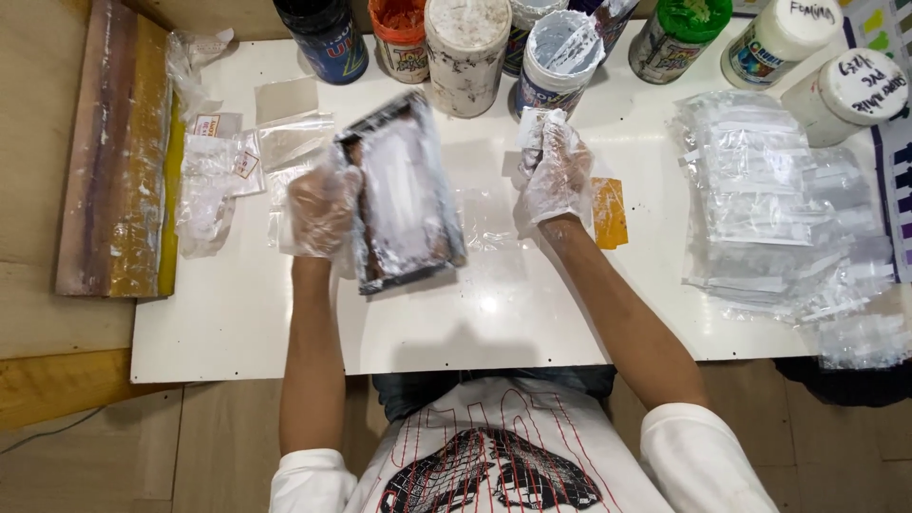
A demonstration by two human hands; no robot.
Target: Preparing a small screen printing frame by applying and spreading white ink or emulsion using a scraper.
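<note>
A small rectangular screen-printing frame, dark-edged and smeared across its mesh with white paste, is held tilted above the middle of a white table, its outline blurred. The person's left hand, in a thin clear plastic glove, grips the frame's left edge, fingers wrapped around it, forearm running straight up from the table's near edge. The gloved right hand is closed around a small white-coated scraper, raised just right of the frame, the arm angled in from the right. An orange-tinted card lies on the table beside that wrist. Along the table's far edge stand paint jars, several crusted white. A heap of clear plastic sleeves lies at the table's right end; loose clear bags at its left.
</note>
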